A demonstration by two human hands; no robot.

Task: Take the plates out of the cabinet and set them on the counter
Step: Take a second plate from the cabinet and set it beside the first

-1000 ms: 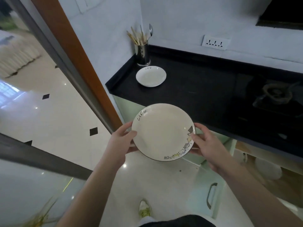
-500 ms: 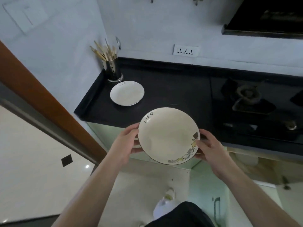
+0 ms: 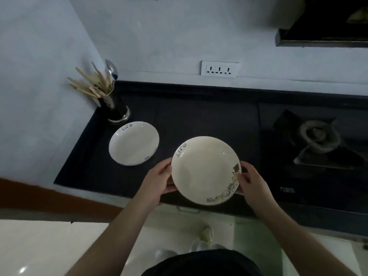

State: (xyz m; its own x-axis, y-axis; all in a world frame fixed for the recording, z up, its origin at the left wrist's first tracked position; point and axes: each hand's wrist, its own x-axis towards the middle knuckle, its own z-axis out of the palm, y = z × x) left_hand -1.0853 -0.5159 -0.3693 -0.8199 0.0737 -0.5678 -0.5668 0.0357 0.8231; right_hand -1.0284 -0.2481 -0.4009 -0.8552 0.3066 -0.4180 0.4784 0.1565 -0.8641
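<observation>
black counter (image 3: pixel 199 120) already bore one plate (image 3: pixel 133 143); your left hand (image 3: pixel 157 183) and right hand (image 3: pixel 253 184) fingers clasped second plate (image 3: pixel 205 170) rims, unplaced.

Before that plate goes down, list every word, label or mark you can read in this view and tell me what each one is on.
"Life": handwritten in black on the rim of the round white plate lying on the black counter.
"Life": the same black script on the rim of the round cream plate with a coloured picture border, held by both hands.
Pale marking on the black stove front: too blurred to read.
White wall socket strip: only plug holes, no text.
</observation>
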